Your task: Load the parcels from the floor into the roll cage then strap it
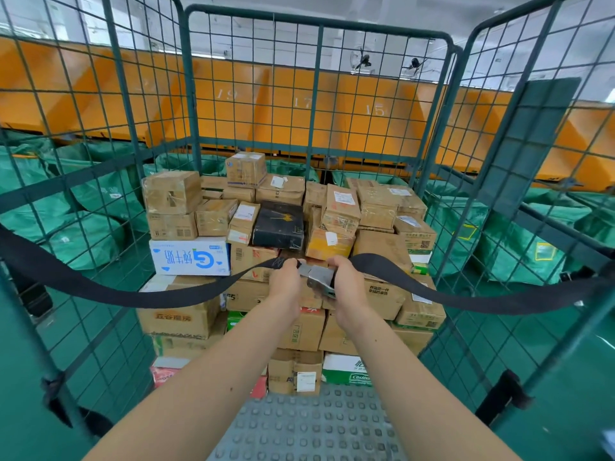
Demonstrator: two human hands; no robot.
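Observation:
A green wire roll cage [319, 34] stands open toward me, stacked with several cardboard parcels [382, 247], a white and blue carton [189, 257] and a black box [279, 224]. A black strap [133, 291] sags across the cage's open front from both sides. My left hand [286, 281] grips the left strap end at the middle. My right hand [346, 281] holds the metal buckle [317, 277] on the right strap end. The two hands meet in front of the parcels.
The cage's studded grey floor plate [309, 424] shows in front of the stack. Green sacks [83, 234] lie outside the cage on both sides. Orange chutes [299, 104] with numbers run behind. The floor [572, 410] is green.

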